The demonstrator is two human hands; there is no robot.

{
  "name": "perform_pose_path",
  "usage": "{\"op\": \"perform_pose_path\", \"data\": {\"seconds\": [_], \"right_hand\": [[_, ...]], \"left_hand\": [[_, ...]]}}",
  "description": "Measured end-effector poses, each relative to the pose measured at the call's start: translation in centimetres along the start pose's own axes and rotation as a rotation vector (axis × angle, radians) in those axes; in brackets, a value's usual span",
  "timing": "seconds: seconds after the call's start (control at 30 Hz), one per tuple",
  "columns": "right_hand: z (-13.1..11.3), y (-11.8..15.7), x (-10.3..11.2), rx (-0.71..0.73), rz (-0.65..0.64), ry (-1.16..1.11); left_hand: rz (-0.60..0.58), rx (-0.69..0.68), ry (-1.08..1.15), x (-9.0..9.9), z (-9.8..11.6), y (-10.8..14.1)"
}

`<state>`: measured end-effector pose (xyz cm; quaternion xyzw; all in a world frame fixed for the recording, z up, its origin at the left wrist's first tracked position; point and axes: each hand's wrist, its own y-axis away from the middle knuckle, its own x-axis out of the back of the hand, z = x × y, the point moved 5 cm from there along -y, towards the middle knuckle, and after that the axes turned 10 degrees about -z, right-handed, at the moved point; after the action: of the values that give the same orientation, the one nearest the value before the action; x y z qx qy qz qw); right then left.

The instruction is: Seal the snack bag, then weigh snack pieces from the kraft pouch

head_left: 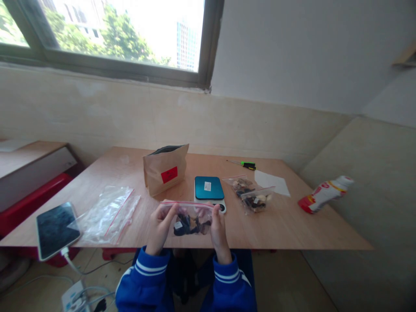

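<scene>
Between my hands, at the table's front edge, hangs a clear zip bag (pixel 191 224) with dark and tan dried pieces and a small white label inside. My left hand (pixel 160 226) pinches its left top corner, and my right hand (pixel 218 229) pinches the right one. A red line runs along the bag's top. Just behind it lies a small kitchen scale (pixel 209 189) with a blue top, its front partly hidden by the bag. To the right are two filled zip bags (pixel 256 199). An upright brown paper pouch (pixel 167 170) with a red label stands open behind my left hand.
Flat clear bags (pixel 108 212) lie at the left, near a tablet (pixel 58 229) with a white cable overhanging the front edge. Farther back are a screwdriver (pixel 245 164) and white paper (pixel 272 182). A white and red bottle (pixel 325 194) stands at the right.
</scene>
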<state>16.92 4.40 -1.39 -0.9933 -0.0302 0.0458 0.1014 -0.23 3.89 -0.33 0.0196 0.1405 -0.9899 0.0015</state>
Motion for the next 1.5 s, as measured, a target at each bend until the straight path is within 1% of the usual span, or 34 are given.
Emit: {"op": "perform_pose_path", "data": {"seconds": [0.07, 0.13, 0.23, 0.33, 0.4, 0.5, 0.6, 0.7, 0.77, 0.83, 0.93, 1.0, 1.1, 1.2, 1.23, 1.3, 1.4, 1.47, 1.5], "right_hand": [[0.3, 0.0, 0.6, -0.041, 0.047, 0.039], [0.6, 0.0, 1.2, -0.068, 0.086, 0.069], [0.9, 0.0, 1.5, -0.083, 0.078, 0.047], [1.0, 0.0, 1.4, -0.052, 0.090, -0.019], [0.9, 0.1, 1.4, -0.030, 0.098, -0.062], [0.8, 0.1, 1.6, -0.015, 0.083, -0.085], [0.6, 0.0, 1.7, 0.002, 0.011, -0.082], [0.5, 0.0, 1.8, 0.013, -0.042, -0.080], [0.4, 0.0, 1.8, 0.029, -0.073, -0.093], [0.0, 0.0, 1.6, 0.059, -0.143, -0.091], [-0.5, -0.1, 1.4, 0.058, -0.256, 0.009], [-0.4, -0.1, 1.8, 0.006, -0.249, 0.078], [-0.1, 0.0, 2.9, -0.046, -0.156, 0.116], [-0.4, -0.3, 4.8, -0.028, -0.057, 0.163], [-0.9, -0.7, 5.8, -0.011, -0.005, 0.180], [-2.5, -2.1, 8.8, 0.037, 0.133, 0.211], [-6.0, -6.0, 14.3, 0.138, 0.341, 0.290], [-8.0, -9.6, 17.5, 0.192, 0.355, 0.412], [-8.5, -11.5, 18.6, 0.159, 0.296, 0.502]], "left_hand": [[-0.049, 0.038, 0.037, 0.2, -0.5, -0.2], [-0.063, 0.065, 0.001, 0.5, -0.7, -0.2], [0.004, 0.038, -0.149, 0.7, -0.1, 0.0], [0.052, 0.014, -0.181, 0.4, 0.8, 0.2], [0.045, 0.035, -0.124, 0.0, 1.0, 0.2], [0.025, 0.109, 0.015, -0.1, 0.5, 0.1], [-0.004, 0.165, 0.148, -0.1, -0.3, 0.1], [-0.025, 0.188, 0.265, -0.4, -0.9, 0.1], [0.022, 0.183, 0.315, -0.6, -1.1, 0.2], [0.085, 0.170, 0.350, -0.8, -1.1, 0.3], [0.116, 0.176, 0.392, -1.3, -1.0, 0.4], [0.110, 0.196, 0.394, -1.6, -0.9, 0.5], [0.055, 0.240, 0.370, -2.1, -1.0, 0.5], [-0.049, 0.276, 0.378, -2.2, -1.3, 0.3], [-0.076, 0.278, 0.379, -2.0, -1.4, 0.2], [-0.099, 0.271, 0.354, -1.0, -1.5, -0.1], [-0.038, 0.268, 0.267, 1.1, -1.3, -0.4], [0.008, 0.271, 0.220, 2.2, -1.0, -0.5], [0.025, 0.270, 0.204, 2.7, -0.9, -0.5]]}}
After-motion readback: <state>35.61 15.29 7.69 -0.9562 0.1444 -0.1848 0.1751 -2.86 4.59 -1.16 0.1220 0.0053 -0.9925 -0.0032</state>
